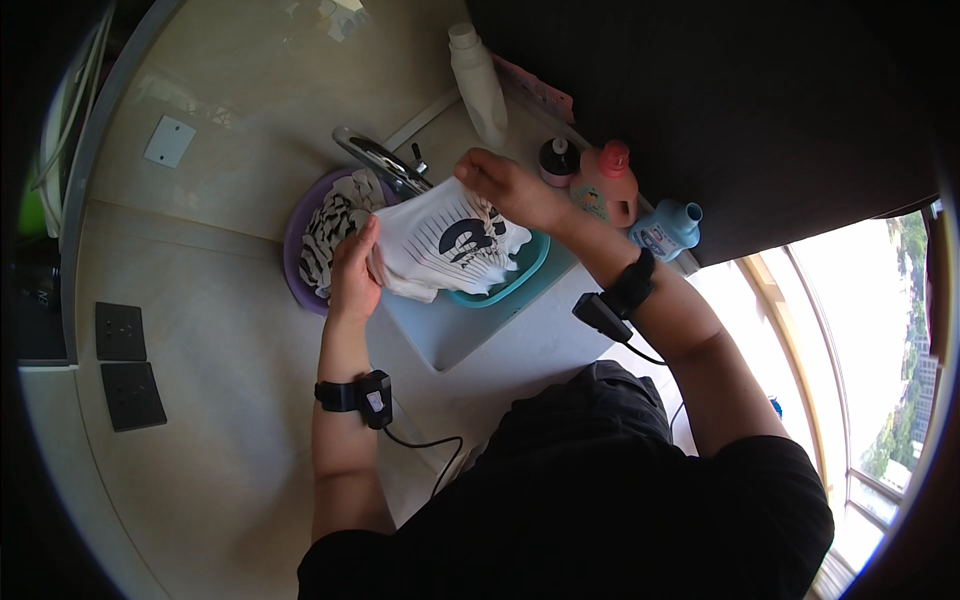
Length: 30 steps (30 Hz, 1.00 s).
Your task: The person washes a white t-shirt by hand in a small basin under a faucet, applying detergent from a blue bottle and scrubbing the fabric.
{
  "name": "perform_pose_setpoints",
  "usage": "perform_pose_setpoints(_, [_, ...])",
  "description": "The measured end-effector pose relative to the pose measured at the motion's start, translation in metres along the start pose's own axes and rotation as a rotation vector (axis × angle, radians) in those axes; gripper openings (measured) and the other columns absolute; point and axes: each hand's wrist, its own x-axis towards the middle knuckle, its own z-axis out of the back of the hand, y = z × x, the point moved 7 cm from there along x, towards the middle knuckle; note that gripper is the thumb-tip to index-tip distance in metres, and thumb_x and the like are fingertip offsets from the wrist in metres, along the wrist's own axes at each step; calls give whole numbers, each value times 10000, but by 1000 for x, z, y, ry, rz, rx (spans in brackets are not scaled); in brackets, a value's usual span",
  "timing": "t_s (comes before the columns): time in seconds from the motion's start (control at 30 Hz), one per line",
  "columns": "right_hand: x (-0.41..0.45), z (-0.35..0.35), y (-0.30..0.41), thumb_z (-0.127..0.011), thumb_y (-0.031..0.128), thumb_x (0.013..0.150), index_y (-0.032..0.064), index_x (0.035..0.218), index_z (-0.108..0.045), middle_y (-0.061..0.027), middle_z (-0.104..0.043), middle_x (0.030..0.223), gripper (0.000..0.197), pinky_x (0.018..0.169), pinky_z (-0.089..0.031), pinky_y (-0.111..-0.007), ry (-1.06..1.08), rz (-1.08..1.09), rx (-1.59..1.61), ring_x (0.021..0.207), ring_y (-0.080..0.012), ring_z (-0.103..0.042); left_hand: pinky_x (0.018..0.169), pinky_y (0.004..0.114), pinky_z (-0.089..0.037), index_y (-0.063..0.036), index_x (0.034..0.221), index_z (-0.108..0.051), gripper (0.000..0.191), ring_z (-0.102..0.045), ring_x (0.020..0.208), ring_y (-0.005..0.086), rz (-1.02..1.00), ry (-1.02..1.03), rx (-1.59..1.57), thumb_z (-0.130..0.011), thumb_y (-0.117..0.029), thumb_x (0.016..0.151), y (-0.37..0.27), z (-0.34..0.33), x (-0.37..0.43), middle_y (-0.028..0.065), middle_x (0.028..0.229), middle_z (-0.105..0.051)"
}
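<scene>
Between my two hands a white cloth garment (420,240) with dark printing is stretched out above a sink (435,330). My left hand (355,274) grips its left edge, thumb on top. The upper right edge is pinched in the fingers of my right hand (510,187). Under the garment, a turquoise plastic basin (517,291) sits in the sink, partly covered. A purple basin (294,270) with black-and-white patterned cloth (330,225) in it lies beyond my left hand. The curved metal faucet (375,156) reaches behind the garment, which hides part of it.
Along the sink's far right side stand a white bottle (480,90), a dark bottle (559,161), a pink detergent jug (606,187) and an uncapped light blue bottle (666,229). Black wall sockets (120,332) are at left, a bright window (855,337) at right.
</scene>
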Motion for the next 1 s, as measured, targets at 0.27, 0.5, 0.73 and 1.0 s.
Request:
perform_pose_setpoints(0.27, [11, 9, 0, -476, 327, 1035, 44, 1048, -561, -49, -549, 834, 295, 760, -449, -281, -42, -1, -27, 796, -122, -518, 643, 233, -353, -43, 800, -603, 417, -451, 723, 48, -148, -7, 416, -594, -427, 965, -21, 0, 0, -43, 735, -508])
perform_pose_setpoints(0.5, [16, 16, 13, -473, 333, 1034, 41, 1046, -563, -51, -537, 820, 306, 757, -447, -281, -77, 52, -50, 788, -129, -520, 530, 253, -359, -4, 794, -613, 479, -447, 591, 48, -102, 13, 874, -607, -457, 951, -27, -3, -5, -42, 626, -505])
perform_pose_setpoints(0.73, [30, 25, 11, -509, 382, 1001, 26, 1073, -614, -185, -660, 918, 378, 804, -479, -390, -160, 62, -112, 877, -293, -645, 570, 328, -502, 41, 895, -701, 491, -661, 596, 200, -47, 308, 1243, -666, -449, 898, -8, -24, 2, 137, 651, -665])
perform_pose_setpoints(1.0, [28, 32, 4, -519, 386, 998, 33, 1062, -608, -145, -656, 910, 370, 793, -484, -363, -196, -39, -95, 837, -257, -632, 559, 245, -444, 37, 975, -661, 501, -573, 654, 108, 191, 195, 581, -638, -460, 912, 8, -22, 0, 35, 785, -639])
